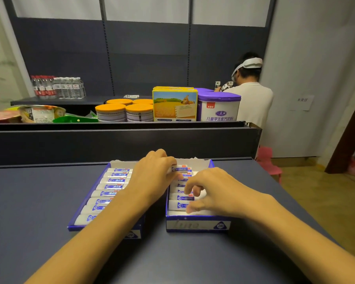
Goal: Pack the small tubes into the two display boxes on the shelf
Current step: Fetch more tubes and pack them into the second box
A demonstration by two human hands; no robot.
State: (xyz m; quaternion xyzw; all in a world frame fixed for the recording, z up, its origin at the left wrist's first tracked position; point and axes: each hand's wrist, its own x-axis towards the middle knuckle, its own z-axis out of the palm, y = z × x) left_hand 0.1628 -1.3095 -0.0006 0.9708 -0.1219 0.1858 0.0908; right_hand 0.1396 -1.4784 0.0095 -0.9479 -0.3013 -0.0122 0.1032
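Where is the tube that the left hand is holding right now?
In the head view, the left hand pinches the tube over the far end of the right display box, just beyond the right hand.

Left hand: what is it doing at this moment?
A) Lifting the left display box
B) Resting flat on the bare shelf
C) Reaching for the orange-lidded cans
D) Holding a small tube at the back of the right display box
D: the left hand grips a small tube over the far end of the right display box.
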